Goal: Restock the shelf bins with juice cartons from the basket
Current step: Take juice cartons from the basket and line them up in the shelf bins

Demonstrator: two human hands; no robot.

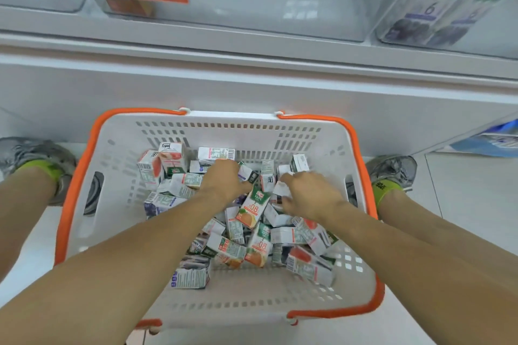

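Both hands are sunk among the juice cartons [253, 206] heaped in the white basket [347, 283] at frame centre. A small carton [246, 173] is gripped by the left hand [224, 179]; another white carton [281, 189] is pinched by the right hand [309, 194]. Clear shelf bins [280, 8] are seen along the top.

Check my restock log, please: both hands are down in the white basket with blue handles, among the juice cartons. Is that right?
One thing is wrong: the basket has orange handles, not blue. The head view shows it. The rest holds: the left hand and right hand are both down among the juice cartons.
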